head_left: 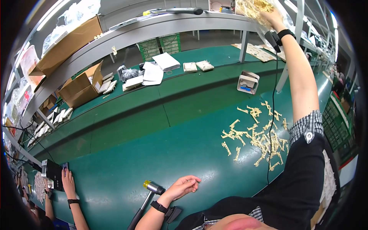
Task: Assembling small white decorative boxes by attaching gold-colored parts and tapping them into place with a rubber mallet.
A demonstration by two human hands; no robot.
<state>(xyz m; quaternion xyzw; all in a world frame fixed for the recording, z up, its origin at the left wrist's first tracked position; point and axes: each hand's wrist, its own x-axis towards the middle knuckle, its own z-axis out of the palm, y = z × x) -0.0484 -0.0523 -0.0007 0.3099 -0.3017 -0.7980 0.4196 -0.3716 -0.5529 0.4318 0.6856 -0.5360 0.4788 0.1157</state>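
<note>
My right hand (273,20) is raised at the far right, up at the shelf. Its fingers are closed at a clear plastic bag (255,9) filled with small gold pieces; the bag partly hides the fingertips. Below that arm, many thin gold script-shaped pieces (264,143) lie scattered in a loose pile on the green table (126,153). Low in the middle, my left hand (184,188) is just over the tabletop, palm turned inward, with fingers loosely bent and nothing in them. Beside its wrist lies a mallet (155,187) with a yellow face and dark handle.
A beige bracket-like frame (248,82) stands beyond the pile. A grey shelf (172,26) spans the back, another mallet (176,12) on it. Cardboard box (81,88) and white papers (153,73) sit behind. A co-worker's hand (68,182) touches a black device at left. A black cable crosses the pile.
</note>
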